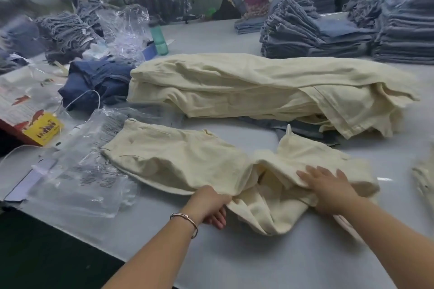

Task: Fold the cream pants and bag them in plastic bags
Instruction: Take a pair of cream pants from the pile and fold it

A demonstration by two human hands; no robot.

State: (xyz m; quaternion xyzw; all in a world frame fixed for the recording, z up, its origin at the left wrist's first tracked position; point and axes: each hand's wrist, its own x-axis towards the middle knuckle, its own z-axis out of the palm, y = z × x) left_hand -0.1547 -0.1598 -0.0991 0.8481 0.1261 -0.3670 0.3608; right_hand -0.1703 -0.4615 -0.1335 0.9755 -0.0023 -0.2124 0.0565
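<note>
The cream pants look soft and limp — best pinched at folded edges; left hand grips an edge, fingers curled under; right hand presses flat, fingers straight.

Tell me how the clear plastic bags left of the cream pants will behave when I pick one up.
The plastic bags lie crinkled and overlapping, so one will probably be limp and sag. They look thin, likely very light. Their glossy film suggests that they may slide or cling, so several could lift together.

Matt cloth pants, glossy plastic bags
</note>
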